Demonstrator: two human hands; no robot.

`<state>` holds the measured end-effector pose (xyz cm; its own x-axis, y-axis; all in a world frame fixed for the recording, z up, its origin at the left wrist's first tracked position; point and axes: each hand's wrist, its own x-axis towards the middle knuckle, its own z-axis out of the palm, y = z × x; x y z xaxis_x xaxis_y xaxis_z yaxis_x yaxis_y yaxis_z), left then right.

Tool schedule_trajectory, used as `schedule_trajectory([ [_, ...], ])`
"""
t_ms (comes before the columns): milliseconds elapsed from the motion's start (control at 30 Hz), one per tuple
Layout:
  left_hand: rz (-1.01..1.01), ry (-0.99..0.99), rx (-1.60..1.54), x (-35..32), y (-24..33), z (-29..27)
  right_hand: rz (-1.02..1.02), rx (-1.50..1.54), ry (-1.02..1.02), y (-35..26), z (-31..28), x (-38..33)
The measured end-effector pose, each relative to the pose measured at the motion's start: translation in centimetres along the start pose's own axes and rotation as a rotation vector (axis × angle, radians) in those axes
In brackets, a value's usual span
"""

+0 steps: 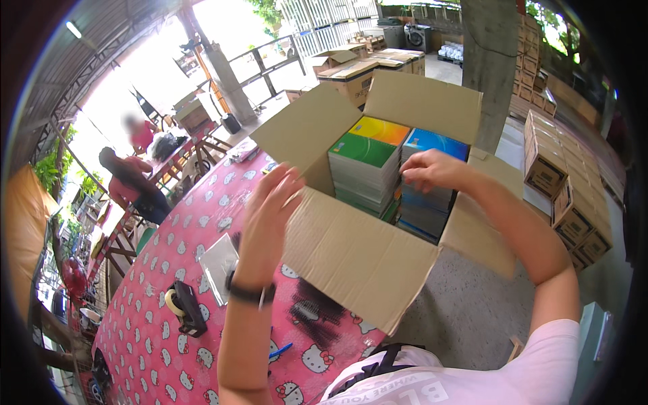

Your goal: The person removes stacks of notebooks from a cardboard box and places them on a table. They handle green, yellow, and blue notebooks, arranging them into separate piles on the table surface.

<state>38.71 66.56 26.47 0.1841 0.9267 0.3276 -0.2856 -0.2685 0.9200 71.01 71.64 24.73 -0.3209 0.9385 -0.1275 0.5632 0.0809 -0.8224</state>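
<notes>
An open cardboard box stands with its flaps folded outward. Inside are stacks of spiral notebooks: a green notebook tops the near left stack, a yellow-orange notebook lies behind it, and a blue notebook tops the right stack. My right hand is over the right stack, its fingers loosely bent near the gap between stacks; nothing shows in them, and contact is unclear. My left hand, a dark band at its wrist, is raised beside the box's left flap, fingers stretched out and holding nothing.
A pink patterned tablecloth covers the table, bearing a tape dispenser, a clear plastic piece, black mesh and a blue pen. Closed cartons are stacked right; two people are at a table far left. A concrete pillar rises behind.
</notes>
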Motion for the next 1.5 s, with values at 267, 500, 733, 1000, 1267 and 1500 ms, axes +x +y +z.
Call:
schedule_trajectory([
  [267, -0.664, 0.342, 0.059, 12.1, -8.2, 2.7, 0.118, 0.164, -0.013, 2.4, 3.0, 7.5],
  [500, -0.764, 0.296, 0.049, 13.7, -9.9, 4.0, 0.195, 0.213, 0.040, 2.9, 3.0, 9.0],
  [733, -0.827, 0.274, 0.007, 13.4, -10.5, 2.9, 0.175, 0.388, -0.110, 2.8, 2.4, 7.6],
  [1000, -0.819, 0.305, 0.117, 12.9, -10.8, 2.2, 0.191, -0.010, -0.059, 3.0, 2.0, 7.8],
  [1267, -0.693, 0.422, -0.077, 12.0, -8.9, 4.3, 0.113, 0.102, -0.073, 4.1, 1.2, 8.1],
  [1500, -0.491, 0.197, -0.315, 12.5, -10.4, 0.7, -0.033, 0.673, -0.264, 1.4, 1.9, 7.3],
])
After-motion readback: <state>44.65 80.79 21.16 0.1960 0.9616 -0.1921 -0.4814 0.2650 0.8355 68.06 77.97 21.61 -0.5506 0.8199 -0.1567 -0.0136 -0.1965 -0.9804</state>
